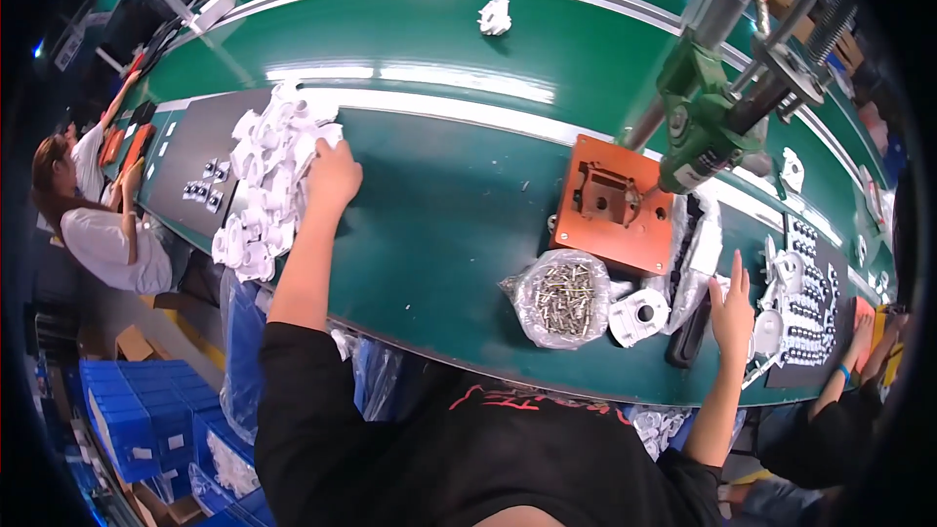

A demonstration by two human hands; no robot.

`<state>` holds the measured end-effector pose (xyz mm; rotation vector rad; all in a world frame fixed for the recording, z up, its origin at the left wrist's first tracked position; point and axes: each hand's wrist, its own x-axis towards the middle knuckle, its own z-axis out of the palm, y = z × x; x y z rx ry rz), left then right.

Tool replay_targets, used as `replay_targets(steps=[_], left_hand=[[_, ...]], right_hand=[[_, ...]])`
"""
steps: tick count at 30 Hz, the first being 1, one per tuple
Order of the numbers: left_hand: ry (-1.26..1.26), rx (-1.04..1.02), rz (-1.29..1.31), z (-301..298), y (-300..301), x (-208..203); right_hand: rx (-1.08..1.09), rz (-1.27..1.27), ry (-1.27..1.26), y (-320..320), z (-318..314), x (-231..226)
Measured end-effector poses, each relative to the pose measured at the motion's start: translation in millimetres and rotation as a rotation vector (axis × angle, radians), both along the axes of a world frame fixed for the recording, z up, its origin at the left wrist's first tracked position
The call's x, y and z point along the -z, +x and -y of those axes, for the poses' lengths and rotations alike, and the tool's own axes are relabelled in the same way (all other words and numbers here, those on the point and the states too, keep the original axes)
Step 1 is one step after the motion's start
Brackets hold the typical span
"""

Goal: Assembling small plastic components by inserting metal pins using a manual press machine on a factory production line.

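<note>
My left hand (334,176) is at the right side of a heap of white plastic parts (264,176). Its fingers curl down and close on one of the parts, their tips partly hidden. At the right, my right hand (732,317) is held with fingers stretched and apart, nothing in it. Beside that hand lie a dark bar-shaped object (689,334) and a white plastic housing with a round hole (639,316). A clear plastic-lined bowl of metal screws (561,301) stands left of the housing. Behind it, an orange fixture block (615,244) sits beneath a green press (708,102).
The green bench (439,224) runs before me, with a conveyor (410,15) carrying a white part (495,17) beyond. Small black-and-white parts fill a dark mat (815,322) at right. Blue bins (137,410) stand lower left. Co-workers sit at left (107,234) and right (810,439).
</note>
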<state>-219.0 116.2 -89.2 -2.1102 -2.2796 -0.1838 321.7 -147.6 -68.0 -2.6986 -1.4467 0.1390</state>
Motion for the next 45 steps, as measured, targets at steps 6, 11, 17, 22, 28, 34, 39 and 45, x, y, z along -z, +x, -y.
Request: replay_targets(steps=[6,11,17,22,28,34,39,45], left_hand=[[0.047,0.016,-0.153,-22.2,-8.9,7.9],[0.113,0.165,-0.094,-37.4,-30.3,26.4],[0.112,0.055,-0.292,-53.5,-44.2,40.8],[0.082,0.162,-0.249,-59.3,-40.5,35.6],[-0.160,0.512,0.134,-22.4,9.2,-1.7],[-0.170,0.707,0.506,42.1,93.6,-52.5],[-0.340,0.811,1.308,94.7,169.1,-94.1],[-0.168,1.098,1.300,145.2,223.2,-117.0]], right_hand=[[0.068,0.095,-0.085,22.2,3.7,25.5],[0.065,0.083,0.173,11.7,-10.6,11.9],[0.025,0.032,0.313,12.4,-13.0,22.9],[0.006,-0.133,0.549,34.5,-1.0,37.9],[-0.002,-0.003,0.553,42.2,3.9,51.8],[0.133,-0.829,0.920,-4.2,-4.9,-14.0],[-0.317,-1.259,1.223,-94.5,-12.9,-66.5],[-0.626,-1.283,0.875,-156.0,-22.3,-82.0]])
